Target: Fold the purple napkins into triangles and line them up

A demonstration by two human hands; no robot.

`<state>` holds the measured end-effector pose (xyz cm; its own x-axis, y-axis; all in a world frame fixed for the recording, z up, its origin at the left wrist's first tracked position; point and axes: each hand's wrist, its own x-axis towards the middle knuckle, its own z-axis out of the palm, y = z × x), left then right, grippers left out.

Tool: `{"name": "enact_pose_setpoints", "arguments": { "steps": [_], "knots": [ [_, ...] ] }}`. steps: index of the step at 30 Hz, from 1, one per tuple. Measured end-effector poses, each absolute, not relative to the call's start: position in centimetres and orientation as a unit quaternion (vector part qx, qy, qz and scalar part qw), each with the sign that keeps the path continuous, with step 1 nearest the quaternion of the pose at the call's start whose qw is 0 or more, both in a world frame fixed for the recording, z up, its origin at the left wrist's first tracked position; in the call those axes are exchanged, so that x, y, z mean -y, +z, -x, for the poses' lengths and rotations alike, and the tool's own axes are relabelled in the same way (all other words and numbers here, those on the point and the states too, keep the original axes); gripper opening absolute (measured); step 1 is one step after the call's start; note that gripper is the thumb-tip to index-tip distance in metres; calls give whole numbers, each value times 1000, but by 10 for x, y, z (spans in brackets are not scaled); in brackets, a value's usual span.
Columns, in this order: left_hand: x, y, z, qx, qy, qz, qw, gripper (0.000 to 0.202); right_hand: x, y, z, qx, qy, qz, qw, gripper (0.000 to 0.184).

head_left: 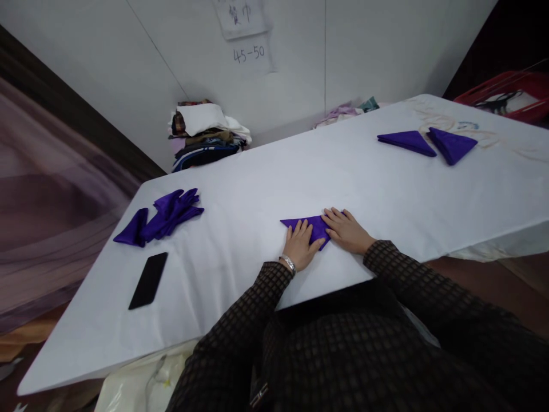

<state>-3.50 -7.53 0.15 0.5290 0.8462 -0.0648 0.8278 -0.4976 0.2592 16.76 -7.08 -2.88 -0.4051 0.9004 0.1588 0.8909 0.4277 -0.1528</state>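
A purple cloth napkin (318, 228), folded into a triangle, lies on the white-covered table (240, 200) close to its front edge. My left hand (301, 247) rests flat on the napkin's left half with the fingers spread; a silver bracelet circles that wrist. On the right half lies my right hand (345, 230), fingers stretched out over the cloth and covering its right corner. The napkin's point faces toward me between both hands.
Crumpled purple napkins (171, 214) and a black phone (148, 280) are on the left. Two folded purple napkins (406, 142) lie at the back right. A clothes pile (208, 134) stands behind the table by the wall; a red basket (510, 94) is at far right.
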Motion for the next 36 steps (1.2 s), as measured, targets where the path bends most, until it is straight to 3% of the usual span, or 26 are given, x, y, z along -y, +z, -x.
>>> {"name": "enact_pose_setpoints", "arguments": {
  "steps": [12, 19, 29, 36],
  "knots": [
    [73, -14, 19, -506, 43, -859, 56, 55, 70, -15, -159, 825, 91, 548, 105, 54],
    [57, 3, 15, -523, -10, -850, 65, 59, 70, -13, -154, 817, 110, 546, 152, 53],
    [46, -16, 24, -518, -11, -855, 27, 65, 68, -13, -156, 813, 141, 534, 184, 56],
    [44, -17, 24, -524, -11, -851, 24, 65, 66, -13, -178, 813, 169, 523, 195, 71]
  ]
}}
